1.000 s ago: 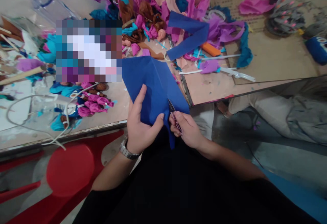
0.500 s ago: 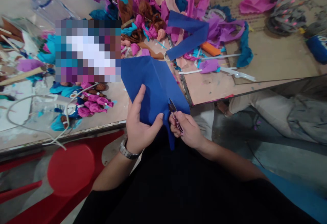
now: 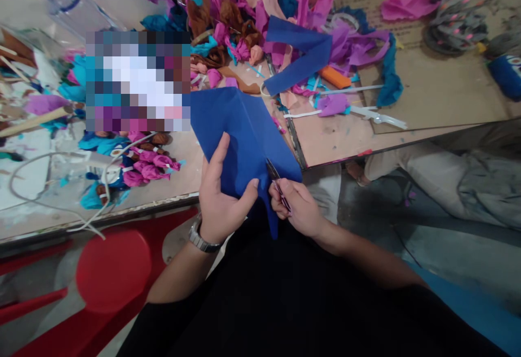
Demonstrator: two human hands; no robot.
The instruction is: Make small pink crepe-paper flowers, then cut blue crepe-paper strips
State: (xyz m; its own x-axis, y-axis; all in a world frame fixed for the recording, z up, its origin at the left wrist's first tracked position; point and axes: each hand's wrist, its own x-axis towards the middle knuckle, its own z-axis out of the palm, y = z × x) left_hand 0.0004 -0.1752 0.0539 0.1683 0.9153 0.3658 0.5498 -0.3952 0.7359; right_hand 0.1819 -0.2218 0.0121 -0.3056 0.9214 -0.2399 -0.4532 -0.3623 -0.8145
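Observation:
A folded sheet of dark blue paper [image 3: 222, 115] is held over the table's front edge, with a crease down it and a narrow strip hanging from its near end. My left hand [image 3: 223, 194] grips its left side, thumb on top and the other fingers mostly hidden beneath. In my right hand [image 3: 297, 202] is a pair of scissors [image 3: 273, 171], fingers wrapped round the handles. The blades lie close together at the paper, by the base of the strip. A cut blue strip [image 3: 301, 67] lies bent on the table beyond.
Crumpled pink, purple, brown and teal paper [image 3: 244, 15] is heaped at the back. An orange utility knife [image 3: 336, 77] and a glue gun or similar clear-white tool [image 3: 382, 118] lie right. A white cable [image 3: 52, 205] crosses the left edge above a red chair [image 3: 114, 270]. Another person's leg [image 3: 411, 172] is right.
The scissors' blades have come together and their tips point slightly further left along the paper. My left hand and the sheet have shifted slightly left.

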